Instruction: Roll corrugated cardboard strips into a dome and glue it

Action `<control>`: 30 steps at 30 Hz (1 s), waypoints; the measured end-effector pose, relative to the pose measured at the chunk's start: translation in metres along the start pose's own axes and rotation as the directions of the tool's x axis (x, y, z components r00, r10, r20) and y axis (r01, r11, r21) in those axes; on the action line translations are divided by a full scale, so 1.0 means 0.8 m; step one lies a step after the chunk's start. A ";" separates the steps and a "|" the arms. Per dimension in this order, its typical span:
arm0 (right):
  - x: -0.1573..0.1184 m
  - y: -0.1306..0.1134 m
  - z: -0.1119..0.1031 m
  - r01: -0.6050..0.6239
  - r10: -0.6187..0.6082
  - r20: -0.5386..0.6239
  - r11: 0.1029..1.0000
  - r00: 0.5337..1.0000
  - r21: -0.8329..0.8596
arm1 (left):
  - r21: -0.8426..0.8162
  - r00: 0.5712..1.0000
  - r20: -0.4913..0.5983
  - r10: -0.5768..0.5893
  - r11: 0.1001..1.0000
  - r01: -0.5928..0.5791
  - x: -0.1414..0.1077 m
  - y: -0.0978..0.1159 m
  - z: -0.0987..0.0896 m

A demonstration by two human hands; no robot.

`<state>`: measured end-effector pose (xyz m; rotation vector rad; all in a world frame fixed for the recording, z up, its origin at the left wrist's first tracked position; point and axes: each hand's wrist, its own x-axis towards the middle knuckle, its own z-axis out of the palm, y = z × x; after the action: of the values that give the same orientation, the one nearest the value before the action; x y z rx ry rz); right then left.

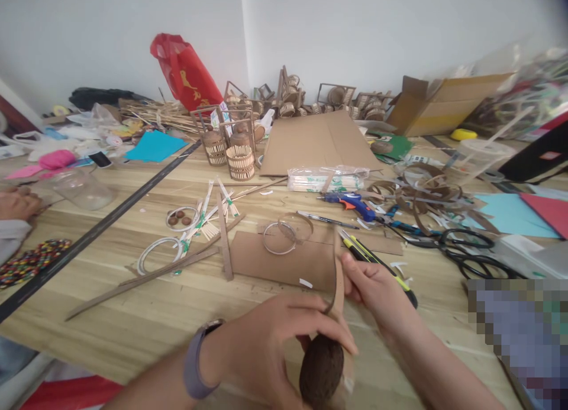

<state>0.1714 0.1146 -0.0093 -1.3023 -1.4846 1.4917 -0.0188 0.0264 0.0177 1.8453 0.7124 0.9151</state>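
Note:
My left hand [266, 333], with a watch on its wrist, is closed around a dark brown round piece [322, 368] with a rough face. A brown cardboard strip [339, 286] runs up from beside that piece, under the left fingers. Its upper part is pinched between the thumb and fingers of my right hand [368, 280]. Beyond the hands, a flat piece of cardboard [266, 262] lies on the table, with a metal ring [279, 238] on it. Just past my right hand is a yellow and black utility knife [377, 259].
A blue glue gun [350, 203], black scissors [470, 253] and curled brown strips [421, 188] lie at right. Small slatted buckets [240, 161] stand behind, near a large cardboard sheet [315, 144]. Another person's hand [20, 204] rests at the left edge, above beads [33, 262].

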 end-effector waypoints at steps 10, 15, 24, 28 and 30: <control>-0.019 -0.012 -0.010 0.833 -0.843 0.414 0.068 0.342 -0.549 | -0.178 0.974 0.017 -0.225 0.958 0.224 -0.001 -0.006 -0.018; -0.021 -0.012 -0.002 0.877 -0.860 0.392 0.120 0.326 -0.465 | -0.382 0.968 0.154 -0.200 0.891 0.245 -0.003 0.008 -0.020; -0.024 -0.020 -0.012 0.856 -0.874 0.365 0.102 0.320 -0.506 | -0.276 0.958 0.218 -0.188 0.929 0.246 0.000 0.015 -0.040; -0.026 -0.018 -0.012 0.852 -0.843 0.410 0.104 0.350 -0.513 | -0.264 0.968 0.153 -0.200 0.936 0.235 -0.002 0.011 -0.035; -0.028 -0.019 -0.009 0.855 -0.844 0.406 0.109 0.349 -0.507 | -0.314 0.970 0.147 -0.194 0.921 0.232 -0.002 0.011 -0.033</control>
<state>0.1815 0.0985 0.0111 -0.3963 -2.2992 0.1139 -0.0407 0.0342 0.0328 1.4783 0.6334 0.7310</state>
